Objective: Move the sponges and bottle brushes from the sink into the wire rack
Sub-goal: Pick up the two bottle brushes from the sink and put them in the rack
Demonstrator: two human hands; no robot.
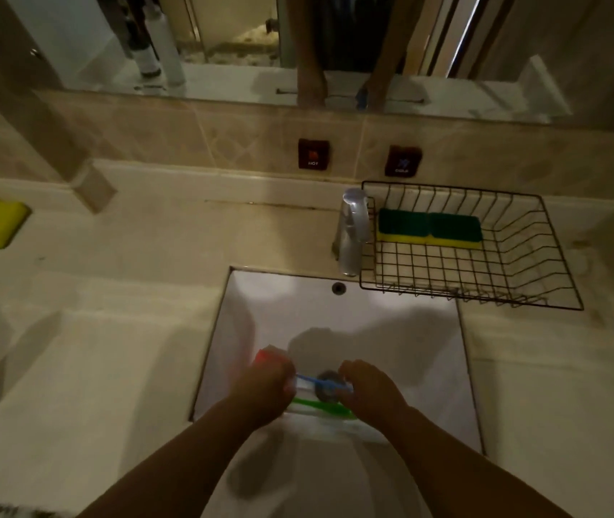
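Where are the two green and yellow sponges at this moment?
The sponges lie side by side at the back of the wire rack, right of the faucet, behind the sink.

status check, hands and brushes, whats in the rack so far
Both hands down in the sink: left hand and right hand on the brushes. Two sponges already in the wire rack. Nothing blocking the path.
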